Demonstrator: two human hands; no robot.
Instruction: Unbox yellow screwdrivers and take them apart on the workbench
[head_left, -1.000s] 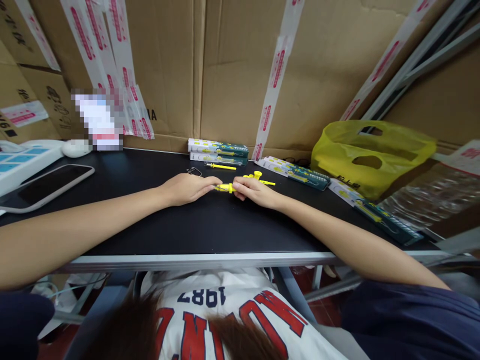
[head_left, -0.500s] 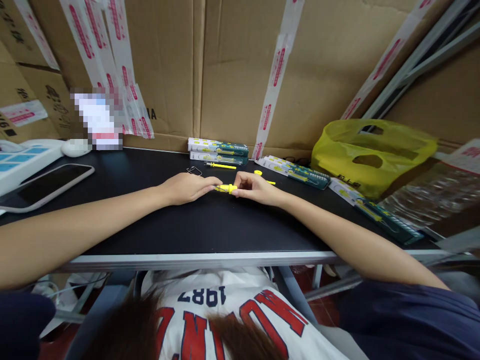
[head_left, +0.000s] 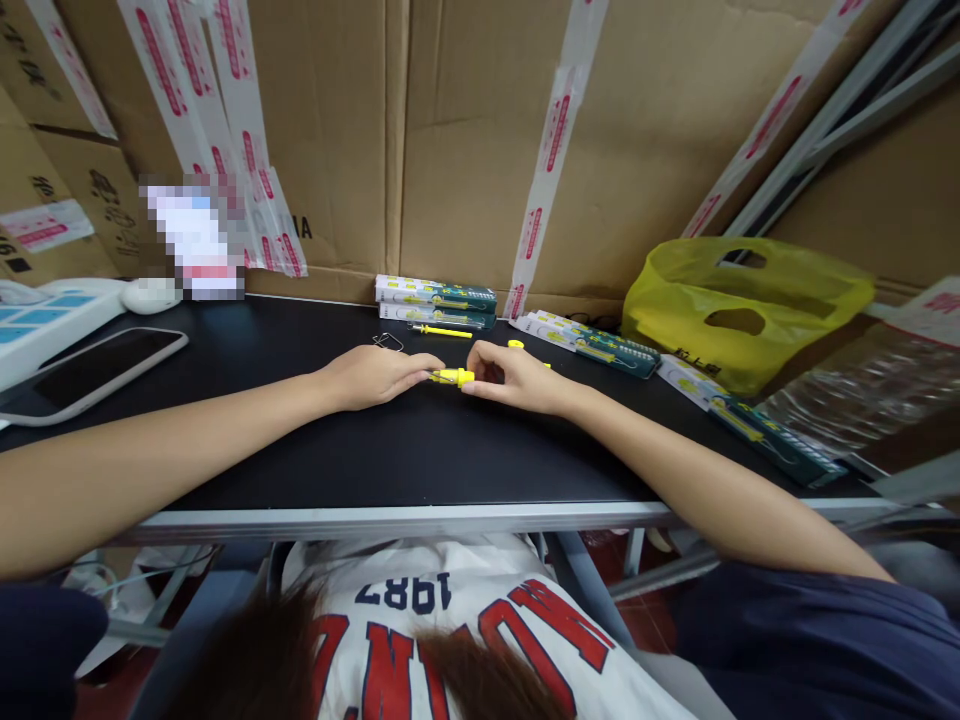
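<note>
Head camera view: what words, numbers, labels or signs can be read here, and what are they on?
"1987", upside down, on the white shirt; its big red letters, partly hidden, I can't read surely.
"上", the middle character on the yellow bag; its neighbours are blurred.
"A", on the large cardboard; letters before it are partly covered.
Too small or blurred: printing on the packages, tape and left carton.
Unreadable: the pixelated item.
</note>
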